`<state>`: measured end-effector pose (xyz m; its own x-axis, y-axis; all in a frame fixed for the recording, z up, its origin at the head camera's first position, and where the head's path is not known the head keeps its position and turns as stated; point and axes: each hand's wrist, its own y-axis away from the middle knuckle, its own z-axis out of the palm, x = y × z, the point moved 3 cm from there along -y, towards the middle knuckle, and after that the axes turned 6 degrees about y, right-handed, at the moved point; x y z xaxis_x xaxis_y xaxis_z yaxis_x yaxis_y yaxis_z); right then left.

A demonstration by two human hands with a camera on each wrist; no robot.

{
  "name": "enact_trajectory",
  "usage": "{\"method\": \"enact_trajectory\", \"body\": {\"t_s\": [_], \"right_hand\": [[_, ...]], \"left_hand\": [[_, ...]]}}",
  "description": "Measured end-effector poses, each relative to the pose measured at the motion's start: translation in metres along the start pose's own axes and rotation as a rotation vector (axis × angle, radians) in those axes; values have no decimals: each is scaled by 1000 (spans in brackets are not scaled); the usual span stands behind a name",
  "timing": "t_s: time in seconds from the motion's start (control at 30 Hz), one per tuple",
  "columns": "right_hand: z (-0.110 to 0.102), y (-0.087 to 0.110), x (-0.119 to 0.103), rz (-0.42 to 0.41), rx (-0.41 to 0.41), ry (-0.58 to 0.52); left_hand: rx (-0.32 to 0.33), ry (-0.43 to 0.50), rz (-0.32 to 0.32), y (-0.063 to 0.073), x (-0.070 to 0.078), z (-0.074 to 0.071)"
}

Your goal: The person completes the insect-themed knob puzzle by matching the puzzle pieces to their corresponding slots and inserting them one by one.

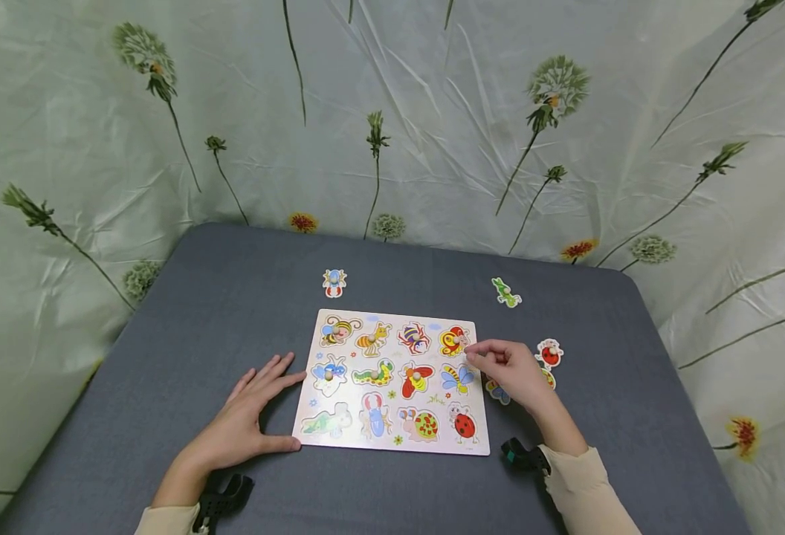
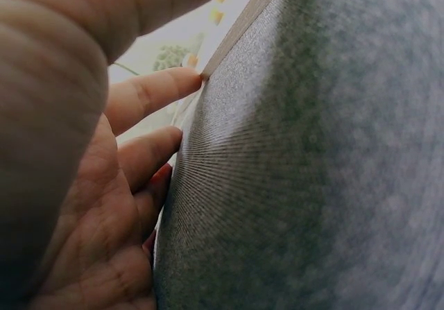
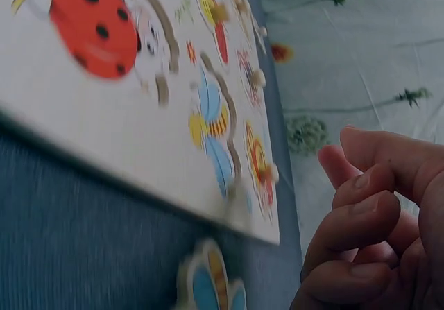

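Note:
A wooden peg puzzle board point(image 1: 359, 388) with insect pictures lies flat on the table. My left hand point(image 1: 248, 420) is spread at the board's left side, its thumb and fingertips at the edge. My right hand point(image 1: 509, 371) hovers by the upper right edge, close to the red-and-yellow knobbed piece point(image 1: 455, 341). In the right wrist view its fingers point(image 3: 357, 220) are loosely curled with nothing between them. Knobbed pieces fill the top row and part of the middle row. The dragonfly recess point(image 3: 211, 126) and the ladybug recess point(image 3: 97, 29) hold no piece.
A dragonfly piece point(image 1: 498, 392) lies right of the board, partly under the right hand. Near it are a ladybug piece point(image 1: 550, 353) and another partly hidden piece point(image 1: 549, 378). A green piece point(image 1: 506, 293) and a blue-and-red beetle piece point(image 1: 334, 283) lie farther back.

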<state>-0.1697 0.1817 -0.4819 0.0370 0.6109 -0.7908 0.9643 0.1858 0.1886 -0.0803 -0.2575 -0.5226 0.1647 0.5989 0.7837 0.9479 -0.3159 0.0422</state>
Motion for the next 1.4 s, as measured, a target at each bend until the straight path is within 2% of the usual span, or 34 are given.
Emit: {"method": "enact_trajectory", "body": {"t_s": [0.23, 0.47, 0.67, 1.03, 1.4], "right_hand": [[-15, 9, 15, 18, 13, -33], [-23, 14, 25, 21, 18, -20], [-27, 19, 33, 54, 23, -7], [-30, 28, 51, 44, 46, -1], [-31, 32, 58, 70, 50, 19]], "left_hand": [[1, 4, 0, 0, 1, 0], [1, 1, -1, 0, 1, 0], [-1, -3, -12, 1, 1, 0], [3, -5, -10, 0, 1, 0], [2, -6, -11, 0, 1, 0]]}}
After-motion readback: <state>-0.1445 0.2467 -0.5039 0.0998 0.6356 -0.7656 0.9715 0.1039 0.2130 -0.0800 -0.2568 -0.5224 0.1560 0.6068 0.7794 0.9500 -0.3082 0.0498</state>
